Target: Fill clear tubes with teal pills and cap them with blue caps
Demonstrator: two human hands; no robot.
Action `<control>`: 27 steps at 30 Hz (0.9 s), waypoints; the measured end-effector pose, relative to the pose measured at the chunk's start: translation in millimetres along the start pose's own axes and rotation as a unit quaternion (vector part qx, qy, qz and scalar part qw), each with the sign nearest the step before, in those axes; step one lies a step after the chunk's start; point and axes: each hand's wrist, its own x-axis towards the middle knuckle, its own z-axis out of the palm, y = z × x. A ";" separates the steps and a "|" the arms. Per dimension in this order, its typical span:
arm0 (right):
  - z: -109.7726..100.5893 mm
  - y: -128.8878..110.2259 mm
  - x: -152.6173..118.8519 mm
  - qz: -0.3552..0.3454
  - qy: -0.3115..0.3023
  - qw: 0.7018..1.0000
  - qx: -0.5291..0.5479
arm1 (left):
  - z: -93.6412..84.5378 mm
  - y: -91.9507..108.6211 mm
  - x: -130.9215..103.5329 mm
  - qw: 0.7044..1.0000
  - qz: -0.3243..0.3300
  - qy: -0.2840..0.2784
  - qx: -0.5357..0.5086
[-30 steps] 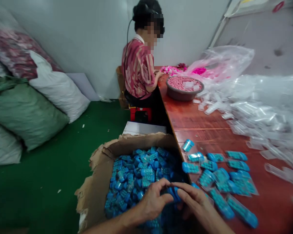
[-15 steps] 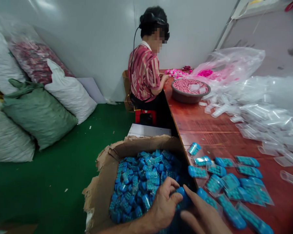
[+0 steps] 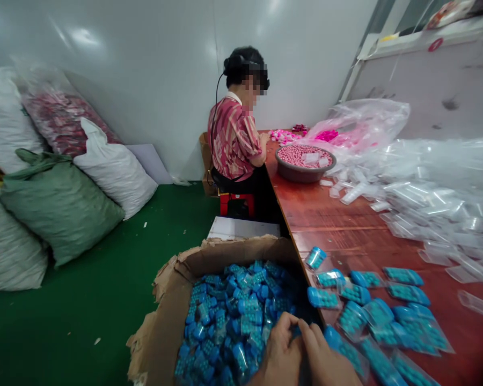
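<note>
My left hand (image 3: 280, 351) and my right hand (image 3: 326, 355) are pressed close together at the bottom, above the right side of the cardboard box. Their fingers are closed around a small clear container with a blue cap; it is almost entirely hidden now, and only a trace of blue shows between the fingertips. Below and to the left, the torn-edged cardboard box (image 3: 155, 327) holds a heap of blue-capped containers (image 3: 247, 313) filled with turquoise beads. More filled containers (image 3: 352, 317) lie on the red-brown table (image 3: 306, 214), just right of my right hand.
Clear plastic sleeves (image 3: 430, 198) are piled along the table's right side. Farther back stands a basin (image 3: 301, 172) of pink beads. A co-worker (image 3: 235, 139) sits on a red stool (image 3: 237, 203) at the table. Full sacks (image 3: 60, 198) lean along the left wall.
My hands have come together, and the blue cap that showed between them is now mostly covered. The camera view has tilted up slightly, so the scene sits lower.
</note>
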 end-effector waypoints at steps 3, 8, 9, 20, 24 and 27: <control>-3.6 -3.5 2.6 -0.004 -0.025 0.999 0.022 | 2.1 -9.6 3.9 1.000 -0.001 0.013 -0.024; -34.0 -18.8 0.7 0.014 -0.060 0.974 0.219 | -0.5 -17.1 -1.0 0.997 0.072 0.022 0.012; -40.3 -20.3 -0.1 0.012 -0.074 0.963 0.258 | -1.9 -16.0 -3.3 0.996 0.088 0.013 0.024; -64.0 -22.4 0.7 0.036 -0.057 0.956 0.286 | -11.4 -2.0 -15.3 0.994 0.088 -0.052 0.027; -65.4 -31.4 2.8 0.021 -0.048 0.984 0.172 | -9.5 -0.3 -16.7 0.995 0.086 -0.034 0.039; -60.9 -32.2 1.8 -0.006 -0.033 0.994 0.102 | -4.2 3.3 -17.5 0.997 0.066 -0.024 0.016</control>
